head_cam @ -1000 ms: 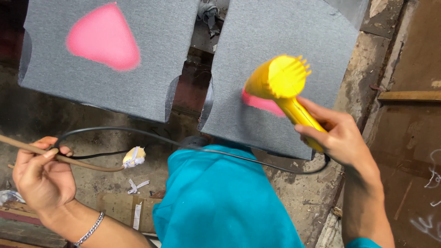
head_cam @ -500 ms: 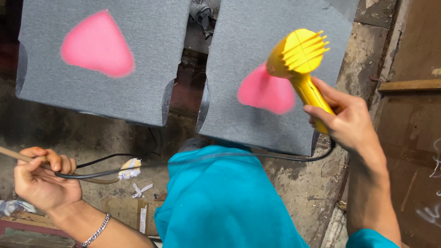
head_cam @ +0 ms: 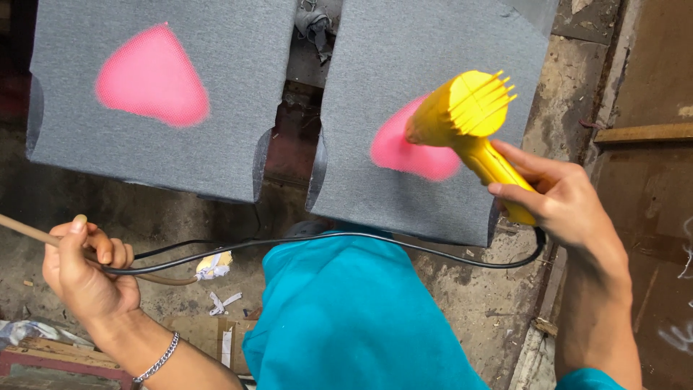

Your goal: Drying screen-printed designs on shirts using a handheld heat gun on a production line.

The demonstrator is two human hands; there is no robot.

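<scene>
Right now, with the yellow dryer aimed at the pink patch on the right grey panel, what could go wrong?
1. The yellow dryer sits close over the pink patch on the right grey panel; lingering may scorch or smear it.
2. The black cord crosses the teal garment to the left hand, which also grips a wooden stick; a pull could jerk the right hand.
</scene>
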